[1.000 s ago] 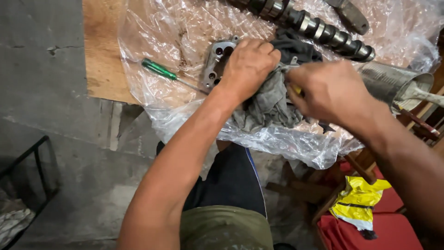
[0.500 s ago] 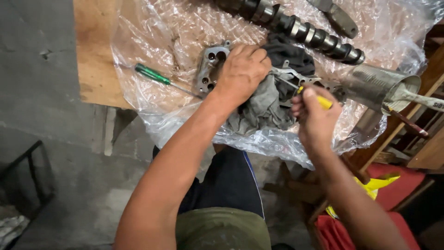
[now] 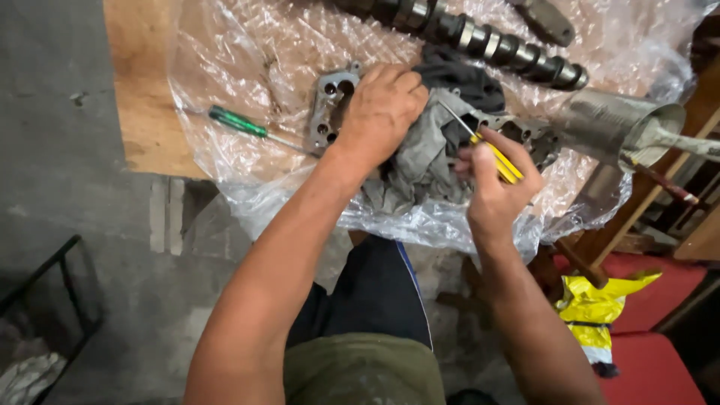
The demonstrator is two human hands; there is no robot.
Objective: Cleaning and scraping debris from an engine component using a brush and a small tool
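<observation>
My left hand presses down on a grey metal engine part that lies partly wrapped in a dirty grey rag. My right hand grips a yellow-handled screwdriver, whose thin shaft points up and left toward the part near the rag. Everything rests on crinkled clear plastic sheeting spread over a wooden board.
A green-handled screwdriver lies left of the part. A dark camshaft runs across the back, and a metal funnel lies at the right. Beneath the board are a concrete floor, a red seat and a yellow bag.
My right hand has drawn back from the rag toward me and now holds the yellow screwdriver upright with its tip at the part. My left hand has stayed on the part.
</observation>
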